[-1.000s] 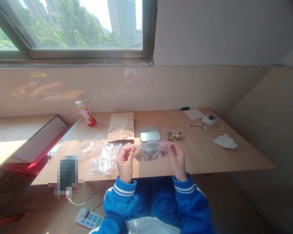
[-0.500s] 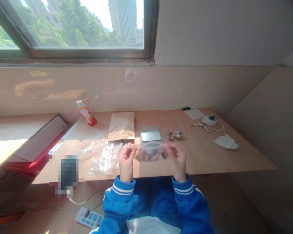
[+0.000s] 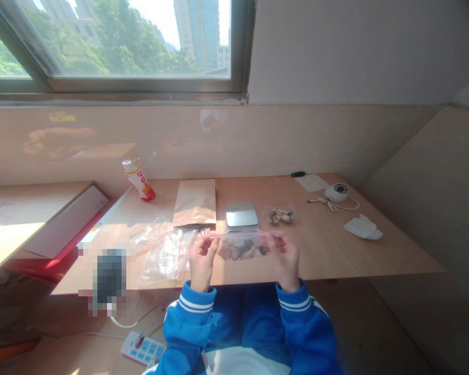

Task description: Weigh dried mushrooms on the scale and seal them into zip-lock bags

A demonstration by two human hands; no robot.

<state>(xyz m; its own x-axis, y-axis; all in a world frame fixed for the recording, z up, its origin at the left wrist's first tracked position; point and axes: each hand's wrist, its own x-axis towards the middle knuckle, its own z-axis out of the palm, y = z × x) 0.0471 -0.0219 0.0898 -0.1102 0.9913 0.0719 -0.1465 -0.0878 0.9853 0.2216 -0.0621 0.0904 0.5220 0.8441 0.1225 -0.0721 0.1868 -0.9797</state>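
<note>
Between my hands, near the table's front edge, I hold a clear zip bag (image 3: 244, 250) with brown dried pieces inside, perhaps mushrooms. My left hand (image 3: 203, 260) pinches the bag's top left corner. At the top right corner my right hand (image 3: 284, 258) pinches it too. The top edge is stretched nearly straight across. Just beyond the bag lies a flat scale (image 3: 242, 214) with a shiny plate. To the right of the scale rests another clear bag of pale brown pieces (image 3: 282, 215). Empty-looking plastic bags (image 3: 166, 255) lie beside my left hand.
A brown paper bag (image 3: 196, 202) lies left of the scale, with a red and white bottle (image 3: 139, 180) further left. On the right are a white dome camera (image 3: 336, 192), a crumpled tissue (image 3: 362, 227), white paper (image 3: 311, 182) and a green-handled tool (image 3: 297, 174). A power strip (image 3: 144, 348) is below.
The bag's top edge, wavy and slightly gaping before, is now pulled straighter and its two sides lie together. Both hands stay in nearly the same place, still pinching the corners.
</note>
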